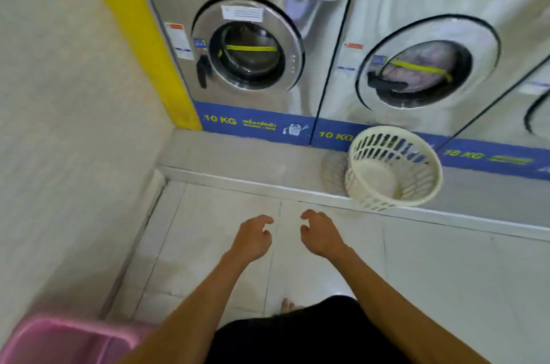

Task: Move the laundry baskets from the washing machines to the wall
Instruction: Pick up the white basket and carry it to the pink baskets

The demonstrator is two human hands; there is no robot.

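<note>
A round cream laundry basket [393, 168] with slotted sides sits tilted on the raised ledge in front of the second washing machine [416, 63]; it looks empty. A pink basket [64, 341] stands on the floor at the bottom left, beside the wall [59, 125]. My left hand [253, 240] and my right hand [320, 234] hover side by side over the floor tiles, fingers curled apart, holding nothing. The cream basket lies up and to the right of my right hand, not touching it.
A row of steel front-loading washers stands on a concrete ledge [238, 176]; the left machine [250, 45] has its door shut. A yellow post [140, 36] marks the corner with the wall. White floor tiles [446, 274] stretch to the right. My bare foot [288, 305] shows below.
</note>
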